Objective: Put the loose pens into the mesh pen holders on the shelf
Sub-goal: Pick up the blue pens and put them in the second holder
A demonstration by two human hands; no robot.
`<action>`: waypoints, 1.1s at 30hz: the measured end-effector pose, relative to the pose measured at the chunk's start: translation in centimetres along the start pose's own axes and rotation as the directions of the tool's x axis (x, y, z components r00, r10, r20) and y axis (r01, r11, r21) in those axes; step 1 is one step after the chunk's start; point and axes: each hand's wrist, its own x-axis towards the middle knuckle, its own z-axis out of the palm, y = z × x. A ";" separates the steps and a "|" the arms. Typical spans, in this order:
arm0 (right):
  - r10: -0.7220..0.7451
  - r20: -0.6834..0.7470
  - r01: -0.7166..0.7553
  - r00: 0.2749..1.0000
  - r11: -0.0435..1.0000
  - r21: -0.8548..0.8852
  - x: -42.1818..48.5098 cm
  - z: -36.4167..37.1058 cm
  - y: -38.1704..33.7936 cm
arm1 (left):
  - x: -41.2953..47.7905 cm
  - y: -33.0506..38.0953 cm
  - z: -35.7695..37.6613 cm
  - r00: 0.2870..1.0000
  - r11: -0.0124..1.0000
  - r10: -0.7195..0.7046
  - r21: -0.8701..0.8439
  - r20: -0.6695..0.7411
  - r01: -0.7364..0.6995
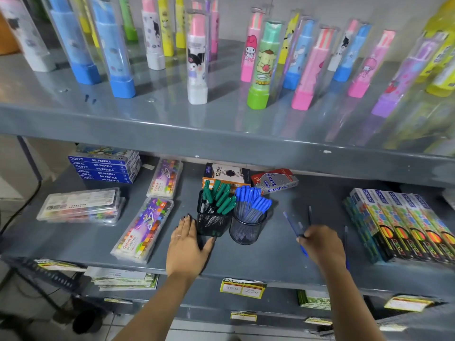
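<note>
Two black mesh pen holders stand side by side on the grey middle shelf (283,257). The square holder (211,223) on the left is full of green-capped pens (219,195). The round holder (246,230) on the right is full of blue-capped pens (253,200). My left hand (188,244) lies flat on the shelf against the square holder's left side, fingers apart. My right hand (320,244), to the right of the round holder, grips a few blue pens (294,228) whose ends point up and left. One more loose pen (346,244) lies just right of that hand.
Camel oil pastel cases (144,230) lie left of the holders, Doms boxes (105,166) behind them. Pen cartons (248,179) sit behind the holders. A row of pencil boxes (403,225) fills the right end. Tall character cases (197,60) stand on the upper shelf.
</note>
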 end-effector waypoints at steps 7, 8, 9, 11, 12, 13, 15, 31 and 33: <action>0.016 -0.019 -0.016 1.000 0.999 0.031 -0.8 2.3 1.1 | 0.0 0.1 -0.1 1.000 1.000 0.007 0.026 -0.006 -0.007; 0.018 -0.036 -0.017 0.999 0.999 0.039 -1.0 2.2 1.0 | 0.0 0.1 -0.1 1.000 1.000 0.006 0.029 -0.004 -0.006; 0.018 -0.067 -0.014 0.998 0.998 0.053 -1.2 1.9 0.8 | 0.0 0.0 -0.1 1.000 1.000 0.004 0.031 -0.001 -0.004; -0.007 -0.180 0.039 0.984 0.984 0.175 -1.2 1.0 0.7 | 0.0 -0.1 -0.1 1.000 1.000 0.003 0.027 0.003 -0.003; -0.022 -0.253 0.095 0.967 0.955 0.280 -1.1 0.4 0.8 | 0.0 0.0 -0.1 1.000 1.000 0.005 0.024 0.004 -0.005; -0.022 -0.317 0.150 0.948 0.910 0.385 -1.1 -0.4 0.8 | 0.0 0.0 -0.2 1.000 1.000 0.006 0.020 0.004 -0.006; -0.033 -0.392 0.260 0.919 0.798 0.544 -1.3 -2.5 0.3 | 0.0 0.0 -0.2 1.000 1.000 0.002 0.017 0.002 -0.002; -0.384 -0.426 0.556 0.819 0.713 0.426 -2.6 -1.6 -11.5 | 0.1 0.0 -0.1 1.000 1.000 -0.006 0.014 -0.009 0.006; -0.422 -0.452 0.587 0.786 0.738 0.333 -1.9 -0.3 -11.1 | 0.0 0.0 -0.1 1.000 1.000 -0.008 0.017 -0.008 0.009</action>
